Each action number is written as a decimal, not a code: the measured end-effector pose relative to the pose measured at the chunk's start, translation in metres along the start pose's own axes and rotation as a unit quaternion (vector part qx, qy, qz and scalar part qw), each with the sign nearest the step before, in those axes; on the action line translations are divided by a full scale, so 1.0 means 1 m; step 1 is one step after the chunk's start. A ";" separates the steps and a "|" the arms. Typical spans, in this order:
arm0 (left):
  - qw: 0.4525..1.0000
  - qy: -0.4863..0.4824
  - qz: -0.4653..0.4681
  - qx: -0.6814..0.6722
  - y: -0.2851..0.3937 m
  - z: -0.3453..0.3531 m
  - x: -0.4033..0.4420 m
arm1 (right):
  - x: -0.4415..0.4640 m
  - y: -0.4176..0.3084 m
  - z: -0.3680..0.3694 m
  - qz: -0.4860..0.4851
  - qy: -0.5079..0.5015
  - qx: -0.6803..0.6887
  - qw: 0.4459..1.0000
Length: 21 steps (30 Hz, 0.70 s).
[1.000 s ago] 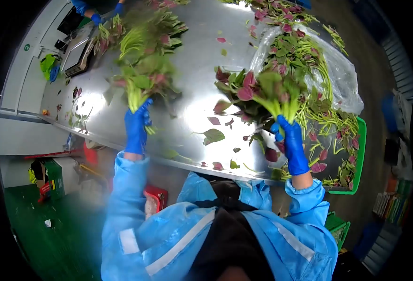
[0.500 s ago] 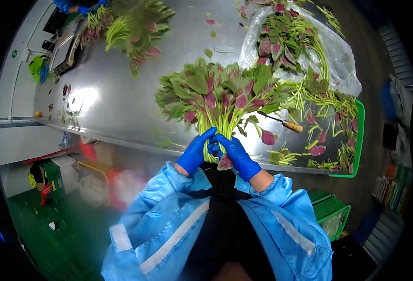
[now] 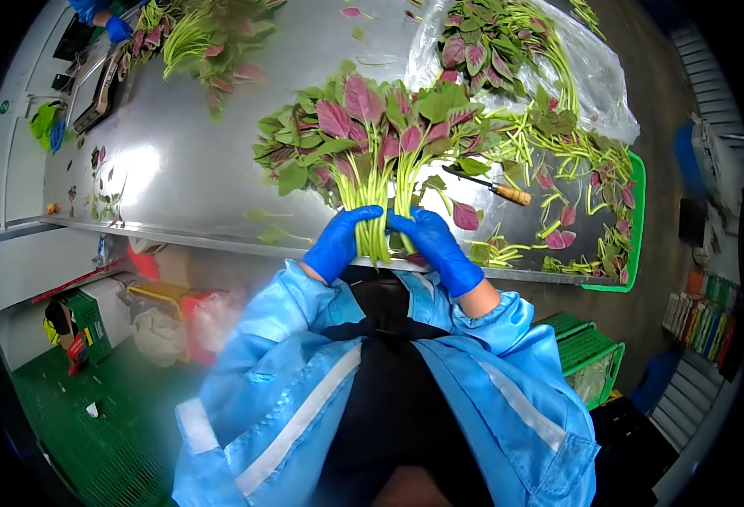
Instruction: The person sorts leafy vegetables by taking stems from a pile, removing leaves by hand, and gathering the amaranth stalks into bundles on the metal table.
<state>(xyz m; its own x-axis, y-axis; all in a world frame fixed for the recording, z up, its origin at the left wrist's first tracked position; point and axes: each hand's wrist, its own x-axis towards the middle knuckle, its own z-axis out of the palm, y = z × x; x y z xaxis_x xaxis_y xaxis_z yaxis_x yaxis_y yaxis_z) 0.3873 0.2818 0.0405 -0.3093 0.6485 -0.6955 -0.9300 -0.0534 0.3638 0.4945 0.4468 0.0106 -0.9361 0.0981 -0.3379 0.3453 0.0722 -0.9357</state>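
Observation:
Upright at the table's front edge stands a bunch of red-and-green amaranth [image 3: 359,127], leaves up and pale stems down. My left hand [image 3: 338,241], in a blue glove, wraps the thicker group of stems from the left. From the other side my right hand [image 3: 439,247], also gloved in blue, closes on a smaller group of stems; its fingers are partly hidden. A narrow gap shows between the two groups low down, while their leaves overlap above. Right of the bunch, a knife [image 3: 513,194] with a wooden handle lies on the metal table [image 3: 195,177].
Amaranth [image 3: 482,46] lies on a clear plastic bag [image 3: 602,80] at the back right. Loose stems [image 3: 549,139] and leaves spread towards a green crate [image 3: 636,220]. Another bunch [image 3: 188,42] lies back left, near a co-worker's gloved hand [image 3: 119,29]. A green basket [image 3: 591,359] stands below the table.
My hands have moved apart, and the stems between them have split into two groups. The leaves have shifted, showing more pink ones in front. The whole view has moved slightly.

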 end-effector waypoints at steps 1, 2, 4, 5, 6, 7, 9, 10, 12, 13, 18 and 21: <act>1.000 0.010 0.014 0.009 0.004 0.000 -0.004 | -0.001 -0.016 -0.006 0.085 -0.001 0.098 0.992; 0.999 0.015 0.024 0.041 0.007 0.003 -0.011 | -0.011 -0.053 -0.017 0.126 -0.023 0.191 0.973; 0.993 0.024 0.041 0.106 0.013 0.014 -0.028 | -0.018 -0.058 -0.022 0.122 -0.046 0.291 0.948; 0.993 -0.004 0.039 0.114 0.015 0.019 -0.033 | -0.018 -0.056 -0.021 0.145 -0.052 0.303 0.940; 0.993 -0.011 0.032 0.115 0.014 0.015 -0.032 | -0.017 -0.055 -0.021 0.168 -0.058 0.316 0.932; 0.993 -0.018 0.026 0.115 0.014 0.015 -0.031 | -0.014 -0.055 -0.022 0.168 -0.051 0.241 0.955; 0.986 0.014 0.012 0.169 0.020 0.016 -0.032 | -0.007 -0.055 -0.025 0.161 -0.036 0.086 0.982; 0.981 0.037 0.068 0.179 0.029 0.031 -0.050 | -0.017 -0.093 -0.027 0.178 0.040 0.103 0.978; 0.986 0.054 0.129 0.095 0.048 0.033 -0.067 | -0.029 -0.105 -0.055 0.008 0.142 0.143 0.979; 0.976 0.067 0.167 0.125 0.061 0.024 -0.069 | -0.025 -0.103 -0.074 -0.016 0.162 0.191 0.968; 0.943 0.103 0.266 0.173 0.103 -0.009 -0.078 | -0.006 -0.086 -0.126 -0.034 0.208 0.198 0.957; 0.928 0.088 0.324 0.163 0.098 0.022 -0.081 | 0.000 -0.135 -0.094 -0.103 0.212 0.231 0.944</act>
<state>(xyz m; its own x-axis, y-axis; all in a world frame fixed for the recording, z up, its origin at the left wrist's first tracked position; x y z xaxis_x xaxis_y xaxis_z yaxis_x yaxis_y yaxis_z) 0.3260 0.2408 0.1460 -0.8370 0.4248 -0.3449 -0.4363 -0.1375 0.8893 0.4544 0.5306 0.1466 -0.8355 0.5243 -0.1645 0.0010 -0.2979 -0.9546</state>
